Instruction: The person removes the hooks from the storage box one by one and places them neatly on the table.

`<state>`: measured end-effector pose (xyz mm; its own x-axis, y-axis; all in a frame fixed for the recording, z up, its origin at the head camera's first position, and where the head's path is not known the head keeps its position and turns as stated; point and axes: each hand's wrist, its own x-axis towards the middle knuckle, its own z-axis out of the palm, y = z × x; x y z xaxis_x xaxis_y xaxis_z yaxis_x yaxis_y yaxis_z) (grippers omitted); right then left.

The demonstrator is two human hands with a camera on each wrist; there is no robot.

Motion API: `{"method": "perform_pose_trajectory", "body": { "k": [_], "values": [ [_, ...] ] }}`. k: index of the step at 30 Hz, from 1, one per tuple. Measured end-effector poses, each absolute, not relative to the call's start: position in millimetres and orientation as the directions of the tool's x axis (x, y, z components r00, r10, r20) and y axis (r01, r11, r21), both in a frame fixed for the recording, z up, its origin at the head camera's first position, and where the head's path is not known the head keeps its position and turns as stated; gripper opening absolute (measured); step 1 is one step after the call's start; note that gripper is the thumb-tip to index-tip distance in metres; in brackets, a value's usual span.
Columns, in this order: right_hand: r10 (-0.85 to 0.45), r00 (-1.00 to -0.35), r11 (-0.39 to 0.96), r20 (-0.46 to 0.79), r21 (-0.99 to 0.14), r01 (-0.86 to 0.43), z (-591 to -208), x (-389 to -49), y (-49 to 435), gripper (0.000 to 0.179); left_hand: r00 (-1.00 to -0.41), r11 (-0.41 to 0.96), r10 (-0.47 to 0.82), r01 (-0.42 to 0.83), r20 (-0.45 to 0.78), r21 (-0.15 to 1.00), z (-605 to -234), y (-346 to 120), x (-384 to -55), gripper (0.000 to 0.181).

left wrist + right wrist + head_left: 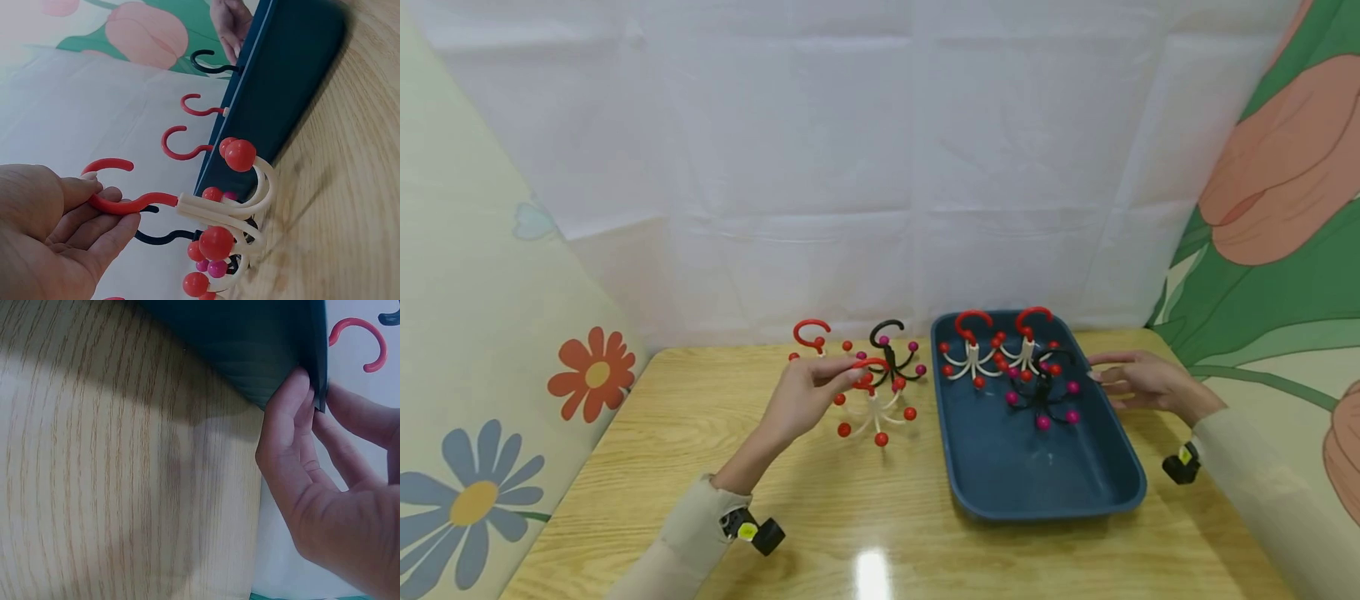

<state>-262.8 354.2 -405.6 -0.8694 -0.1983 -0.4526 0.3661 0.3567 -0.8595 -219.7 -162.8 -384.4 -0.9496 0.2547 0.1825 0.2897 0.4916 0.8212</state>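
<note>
My left hand (808,396) pinches the red hook of a white claw hanger (874,404) with red ball tips. In the left wrist view this red hook (115,206) lies between thumb and fingers, and the white arms hang from it. My right hand (1150,387) holds the right rim of a dark blue tray (992,483). The right wrist view has the thumb and fingers on either side of that rim (320,375). Inside the tray are two white claw hangers (973,360) with red hooks and a black one (1042,393) with magenta tips.
Behind the held hanger stands a black claw hanger (890,357) with magenta tips. Another red-hooked hanger (811,327) is partly hidden by my left hand. The wooden table (700,392) meets a white cloth backdrop (790,208); flower-patterned panels (460,292) flank both sides.
</note>
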Motion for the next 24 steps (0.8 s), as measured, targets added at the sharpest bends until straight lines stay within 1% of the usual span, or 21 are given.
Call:
{"method": "perform_pose_trajectory", "body": {
  "k": [6, 14, 19, 24],
  "values": [
    [-0.201, -0.869, 0.364, -0.453, -0.858, 0.363, -406.6, -264.1, 355.5, 0.069, -0.961, 0.482, 0.238, 0.244, 0.142, 0.841, -389.9, -163.0, -218.2, 0.032],
    [-0.212, -0.867, 0.354, -0.45, -0.863, 0.361, -406.8, -262.9, 354.9, 0.07, -0.953, 0.44, 0.256, 0.262, 0.159, 0.859, -399.1, -161.0, -219.5, 0.028],
    [-0.211, -0.868, 0.36, -0.45, -0.861, 0.359, -407.4, -263.3, 355.8, 0.07, -0.955, 0.449, 0.258, 0.255, 0.149, 0.857, -402.4, -159.3, -219.8, 0.028],
    [-0.207, -0.869, 0.367, -0.449, -0.859, 0.357, -407.1, -263.4, 356.1, 0.071, -0.951, 0.467, 0.264, 0.274, 0.163, 0.84, -405.0, -159.5, -219.8, 0.027]
  ]
}}
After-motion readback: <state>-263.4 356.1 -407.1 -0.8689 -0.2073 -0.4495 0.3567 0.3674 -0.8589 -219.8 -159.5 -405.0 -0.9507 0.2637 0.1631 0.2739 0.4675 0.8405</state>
